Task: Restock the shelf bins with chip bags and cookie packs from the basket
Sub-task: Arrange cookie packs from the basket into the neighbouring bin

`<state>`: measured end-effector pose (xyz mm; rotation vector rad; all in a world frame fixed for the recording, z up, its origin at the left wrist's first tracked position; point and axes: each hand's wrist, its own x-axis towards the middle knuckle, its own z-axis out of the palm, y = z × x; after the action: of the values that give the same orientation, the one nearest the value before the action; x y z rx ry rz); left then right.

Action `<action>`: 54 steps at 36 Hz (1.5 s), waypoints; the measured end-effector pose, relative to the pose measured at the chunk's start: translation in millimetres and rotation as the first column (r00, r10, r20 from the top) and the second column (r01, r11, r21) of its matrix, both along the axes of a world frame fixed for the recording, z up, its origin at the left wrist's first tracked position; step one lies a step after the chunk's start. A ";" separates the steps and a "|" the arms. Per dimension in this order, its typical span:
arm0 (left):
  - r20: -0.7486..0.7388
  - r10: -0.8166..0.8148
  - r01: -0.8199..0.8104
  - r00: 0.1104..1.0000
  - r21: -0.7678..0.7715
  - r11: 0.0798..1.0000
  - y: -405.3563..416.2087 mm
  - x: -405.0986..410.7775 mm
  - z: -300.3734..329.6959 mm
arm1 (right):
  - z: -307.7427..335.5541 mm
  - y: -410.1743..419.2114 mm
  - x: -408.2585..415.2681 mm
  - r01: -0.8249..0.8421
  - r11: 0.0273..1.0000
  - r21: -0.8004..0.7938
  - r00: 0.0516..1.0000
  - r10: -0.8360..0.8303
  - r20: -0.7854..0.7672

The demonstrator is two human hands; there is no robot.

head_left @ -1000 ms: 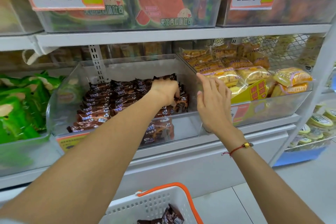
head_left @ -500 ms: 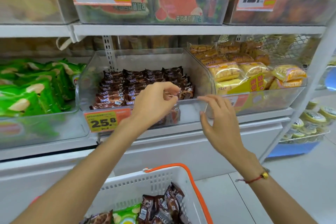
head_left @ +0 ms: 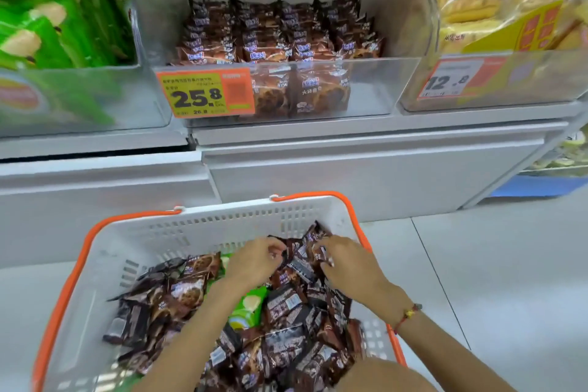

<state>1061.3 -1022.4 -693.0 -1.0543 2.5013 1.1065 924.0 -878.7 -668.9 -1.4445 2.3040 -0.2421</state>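
Brown cookie packs (head_left: 286, 305) fill our white basket (head_left: 105, 267) on the floor. Our left hand (head_left: 254, 259) and right hand (head_left: 345, 266) reach in close together, fingers curled round packs. Above, the clear shelf bin (head_left: 366, 86) holds matching packs.

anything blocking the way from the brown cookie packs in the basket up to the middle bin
Nothing visible does. Both hands, left hand and right hand, are already on the brown cookie packs in the basket, and the middle bin is open on top.
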 end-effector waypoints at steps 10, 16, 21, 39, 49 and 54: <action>0.264 -0.143 0.121 0.954 0.098 0.988 44.7 44.4 -94.6 | -97.0 -3.8 26.9 -0.324 0.878 0.352 0.944 0.275 0.183; 0.279 -0.081 0.091 0.957 -0.026 0.995 46.9 41.0 -102.1 | -120.0 -11.2 34.2 -0.343 0.875 0.342 0.935 0.354 0.031; 0.272 -0.052 0.058 0.961 -0.015 0.998 45.8 42.0 -105.3 | -118.5 -16.0 37.1 -0.337 0.895 0.292 0.932 0.361 -0.031; -0.227 0.235 -0.062 0.945 0.583 0.810 -1.1 -0.5 46.4 | 37.7 -39.0 -25.2 0.287 0.901 -0.326 0.866 -0.098 0.490; -0.579 0.238 0.029 0.780 0.413 0.910 -6.7 -41.1 153.0 | 152.4 -40.2 -50.2 0.320 0.720 -0.616 0.888 0.000 0.461; -0.713 0.063 0.054 0.698 0.140 0.989 -18.0 -68.5 206.0 | 204.4 -47.1 -69.8 0.290 0.592 -0.752 0.919 0.047 0.391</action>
<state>992.8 -1040.4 -487.0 -0.6429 2.8778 1.9927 854.2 -925.8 -464.5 -1.3888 2.0121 -1.6474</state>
